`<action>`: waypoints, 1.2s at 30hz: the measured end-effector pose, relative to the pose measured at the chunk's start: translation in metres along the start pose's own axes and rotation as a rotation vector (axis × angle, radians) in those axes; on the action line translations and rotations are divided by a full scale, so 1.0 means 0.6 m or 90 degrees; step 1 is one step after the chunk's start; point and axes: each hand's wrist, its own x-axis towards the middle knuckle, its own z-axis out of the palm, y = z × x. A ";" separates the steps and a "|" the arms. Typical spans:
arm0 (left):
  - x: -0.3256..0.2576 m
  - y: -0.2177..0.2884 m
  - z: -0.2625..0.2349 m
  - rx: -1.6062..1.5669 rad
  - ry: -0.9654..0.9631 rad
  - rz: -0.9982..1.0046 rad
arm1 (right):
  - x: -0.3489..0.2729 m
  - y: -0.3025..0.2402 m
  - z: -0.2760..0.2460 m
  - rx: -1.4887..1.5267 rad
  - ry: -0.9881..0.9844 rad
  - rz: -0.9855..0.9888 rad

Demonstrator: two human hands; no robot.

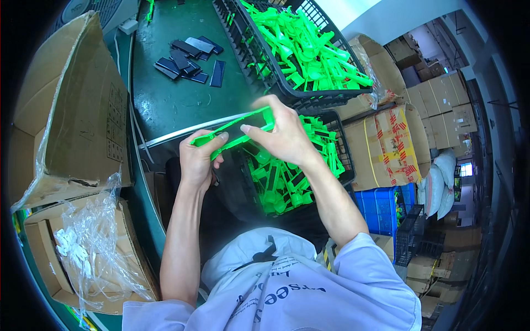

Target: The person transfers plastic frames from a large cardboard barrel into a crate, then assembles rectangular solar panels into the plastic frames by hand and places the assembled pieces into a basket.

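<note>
Both hands hold one long bright green plastic part point(234, 132) with a dark rectangular panel set in it. My left hand point(197, 160) grips its lower left end, thumb on top. My right hand point(281, 135) pinches its upper right end, fingers pressed on the dark panel. Below the hands, a black crate point(342, 138) holds several more green parts with dark panels point(276, 182).
A second black crate point(259, 60) of plain green parts sits on the green table point(171, 99), with loose dark panels point(187, 58) to its left. Open cardboard boxes point(72, 110) with plastic bags stand at left. Stacked cartons point(386, 149) and a blue crate point(381, 207) are at right.
</note>
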 end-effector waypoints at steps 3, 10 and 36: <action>-0.003 0.010 0.012 -0.029 -0.007 0.001 | 0.002 0.023 0.009 0.058 0.060 -0.114; -0.012 0.003 -0.001 0.246 -0.461 -0.099 | 0.038 -0.019 -0.093 -0.407 0.103 0.141; 0.015 0.009 0.003 0.036 -0.178 -0.069 | 0.229 0.069 -0.210 -0.792 -0.106 -0.022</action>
